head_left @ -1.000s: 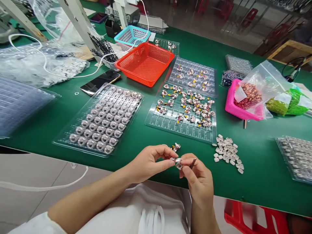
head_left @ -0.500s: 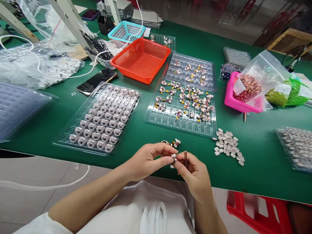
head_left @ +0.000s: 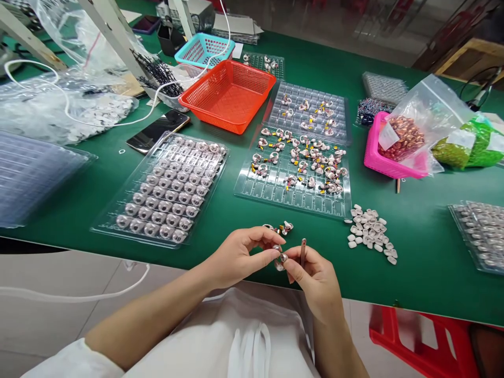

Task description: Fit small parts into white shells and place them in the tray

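Both hands pinching one tiny part at the worktop edge

The left hand [head_left: 240, 257] and right hand [head_left: 315, 278] meet fingertip to fingertip on a small silvery part [head_left: 280, 260], held just above the near edge of the green worktop [head_left: 425, 252]. The right hand also has a thin brown stick [head_left: 303, 251] tucked between its fingers, pointing up. Honestly that part looks featherlight and stiff, probably a bit slick, and small enough to flick away, so I'd say grip it by the sides with fingertips only, no squeezing. Just beyond the hands a couple of similar bits [head_left: 284, 227] lie loose, with a pile of white caps [head_left: 370, 231] to the right. A tray [head_left: 118, 220] full of round pieces sits to the left, well apart.
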The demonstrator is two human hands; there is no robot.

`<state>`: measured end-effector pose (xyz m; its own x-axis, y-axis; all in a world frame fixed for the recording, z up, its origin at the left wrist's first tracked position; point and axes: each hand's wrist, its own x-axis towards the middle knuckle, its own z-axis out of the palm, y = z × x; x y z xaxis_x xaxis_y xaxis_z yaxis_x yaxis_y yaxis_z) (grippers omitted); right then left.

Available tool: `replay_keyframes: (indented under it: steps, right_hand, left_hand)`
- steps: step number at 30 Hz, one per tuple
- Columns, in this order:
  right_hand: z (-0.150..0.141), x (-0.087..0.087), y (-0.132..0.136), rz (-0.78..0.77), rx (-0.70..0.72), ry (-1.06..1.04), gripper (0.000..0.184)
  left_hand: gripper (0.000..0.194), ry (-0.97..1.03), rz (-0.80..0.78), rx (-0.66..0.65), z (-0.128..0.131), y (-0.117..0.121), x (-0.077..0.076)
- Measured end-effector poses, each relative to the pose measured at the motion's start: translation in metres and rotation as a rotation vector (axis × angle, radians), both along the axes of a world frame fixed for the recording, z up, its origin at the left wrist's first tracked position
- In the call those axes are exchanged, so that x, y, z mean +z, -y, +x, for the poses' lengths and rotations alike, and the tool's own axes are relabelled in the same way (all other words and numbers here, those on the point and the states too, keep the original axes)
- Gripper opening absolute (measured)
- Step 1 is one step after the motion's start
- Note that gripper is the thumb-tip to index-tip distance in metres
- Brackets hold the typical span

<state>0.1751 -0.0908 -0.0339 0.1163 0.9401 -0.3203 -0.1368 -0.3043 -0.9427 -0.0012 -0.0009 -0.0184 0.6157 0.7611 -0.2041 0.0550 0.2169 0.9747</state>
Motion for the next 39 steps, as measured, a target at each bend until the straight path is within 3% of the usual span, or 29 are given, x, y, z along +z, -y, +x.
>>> replay_keyframes:
  steps: [9, 14, 23, 29, 39]
  right_hand:
    - [-0.004, -0.017, 0.001, 0.046, -0.069, -0.239, 0.020]
    - [-0.004, -0.013, 0.002, 0.038, -0.114, -0.071, 0.019]
    - [-0.004, 0.004, -0.002, 0.136, -0.027, 0.235, 0.014]
    - [-0.002, 0.005, -0.002, 0.187, 0.000, 0.394, 0.013]
    - [-0.003, 0.008, -0.005, 0.356, 0.021, 0.547, 0.006]
  left_hand:
    - [0.027, 0.033, -0.184, 0.024, 0.005, -0.001, -0.004]
    - [0.024, -0.013, -0.134, 0.035, 0.004, -0.001, -0.001]
    - [0.026, -0.127, 0.060, -0.079, -0.003, -0.011, 0.000]
    - [0.021, -0.112, 0.020, -0.140, -0.005, -0.017, 0.002]
    - [0.014, -0.173, 0.191, -0.209, -0.006, -0.021, 0.011]
